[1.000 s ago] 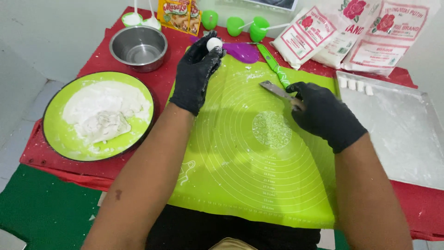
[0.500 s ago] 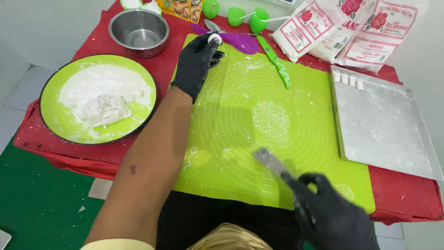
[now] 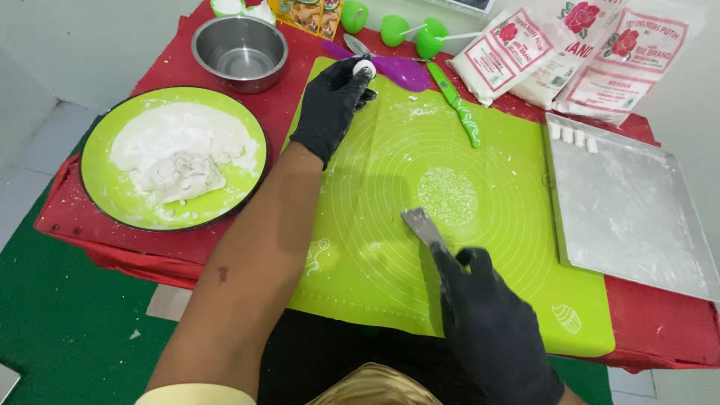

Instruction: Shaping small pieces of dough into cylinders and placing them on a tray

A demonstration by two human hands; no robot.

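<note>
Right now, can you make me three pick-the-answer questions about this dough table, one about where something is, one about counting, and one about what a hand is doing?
1. Where is the metal bowl?
A. On the green mat
B. On the red cloth, beyond the green plate
C. On the metal tray

2. How many small white pieces lie in the corner of the metal tray?
A. Four
B. One
C. Ten

3. What is the left hand doing?
A. Lying flat and empty
B. Gripping the green knife
C. Holding a small white dough ball

Answers:
1. B: the bowl stands on the red cloth, past the green plate of flour.
2. A: four white pieces sit in a row in the tray's far corner.
3. C: the gloved fingertips pinch a white dough ball above the green mat.
</note>
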